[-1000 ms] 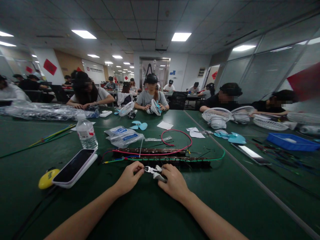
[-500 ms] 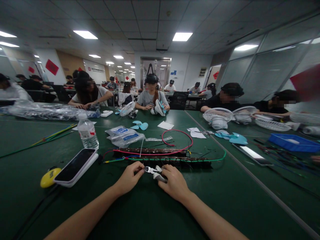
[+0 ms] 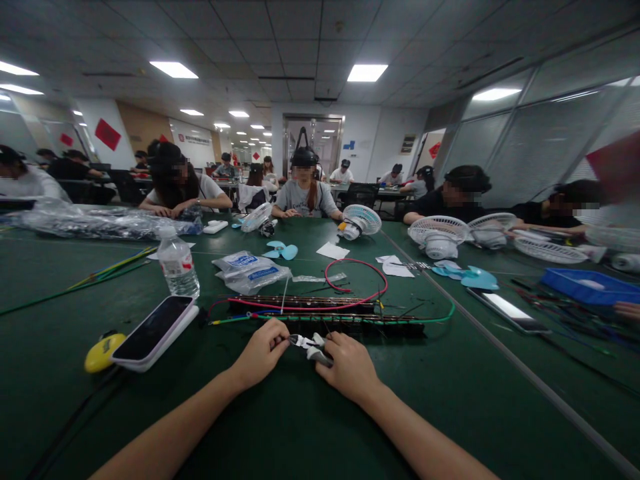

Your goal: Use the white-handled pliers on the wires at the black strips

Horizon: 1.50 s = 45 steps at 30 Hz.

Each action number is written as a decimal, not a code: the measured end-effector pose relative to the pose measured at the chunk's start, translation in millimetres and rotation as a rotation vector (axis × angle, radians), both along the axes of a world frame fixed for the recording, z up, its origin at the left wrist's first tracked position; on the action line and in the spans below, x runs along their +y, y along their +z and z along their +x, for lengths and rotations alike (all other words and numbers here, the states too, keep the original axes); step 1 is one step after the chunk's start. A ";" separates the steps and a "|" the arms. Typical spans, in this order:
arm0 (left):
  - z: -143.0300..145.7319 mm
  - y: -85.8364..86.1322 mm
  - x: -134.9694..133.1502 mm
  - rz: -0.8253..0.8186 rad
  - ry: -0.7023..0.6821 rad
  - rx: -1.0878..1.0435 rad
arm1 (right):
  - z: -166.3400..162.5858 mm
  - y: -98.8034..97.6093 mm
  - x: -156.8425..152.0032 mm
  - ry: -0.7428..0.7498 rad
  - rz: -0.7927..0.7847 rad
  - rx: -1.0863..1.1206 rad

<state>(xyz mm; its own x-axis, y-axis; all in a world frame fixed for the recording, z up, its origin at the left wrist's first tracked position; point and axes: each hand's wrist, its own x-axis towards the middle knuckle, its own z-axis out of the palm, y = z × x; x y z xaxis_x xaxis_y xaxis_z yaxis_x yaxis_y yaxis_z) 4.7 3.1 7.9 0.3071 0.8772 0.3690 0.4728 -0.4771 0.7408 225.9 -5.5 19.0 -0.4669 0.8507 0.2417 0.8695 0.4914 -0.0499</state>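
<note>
My right hand (image 3: 350,367) is closed round the pale handles of small cutting pliers (image 3: 306,344), whose metal jaws point left. My left hand (image 3: 263,352) pinches something thin at the jaws; I cannot make out what. Both hands rest low on the green table (image 3: 310,420). Just beyond them lie two long dark terminal strips (image 3: 320,313) with red (image 3: 356,280), green and blue wires looped over them.
A phone (image 3: 155,330) on a white power bank and a yellow object (image 3: 103,352) lie to the left, with a water bottle (image 3: 179,267) and plastic bags (image 3: 250,270) behind. Fans, blue fan blades (image 3: 467,277), a second phone (image 3: 507,310) and a blue tray (image 3: 590,287) stand right. Several people sit across the table.
My hands have stayed nearly still on the pliers. The person opposite has set a fan down on the table to their left side.
</note>
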 end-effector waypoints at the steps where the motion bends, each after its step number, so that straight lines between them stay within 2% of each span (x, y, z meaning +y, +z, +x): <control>1: -0.3 -0.2 0.1 0.015 0.009 0.019 | -0.3 0.6 -0.5 -0.004 0.001 -0.014; 8: -3.1 -1.4 2.2 -0.009 0.006 0.112 | -1.6 5.6 -2.2 -0.024 -0.037 -0.079; 24: -1.9 -3.4 4.7 -0.015 -0.026 0.137 | -3.9 7.7 -3.8 -0.048 -0.045 -0.118; 32: -0.8 -1.8 2.4 -0.034 -0.018 0.138 | -6.1 14.3 -5.4 -0.060 -0.106 -0.116; 45: -0.5 -1.6 3.6 -0.026 -0.019 0.152 | -7.8 14.4 -7.2 -0.074 -0.078 -0.100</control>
<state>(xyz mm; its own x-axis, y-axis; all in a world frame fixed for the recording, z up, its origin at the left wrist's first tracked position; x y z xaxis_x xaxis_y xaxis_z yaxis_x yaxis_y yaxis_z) 4.2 6.6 6.3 0.3745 0.8793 0.2943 0.5711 -0.4688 0.6739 218.1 -12.7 33.3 -0.4208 0.8980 0.1287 0.9057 0.4240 0.0031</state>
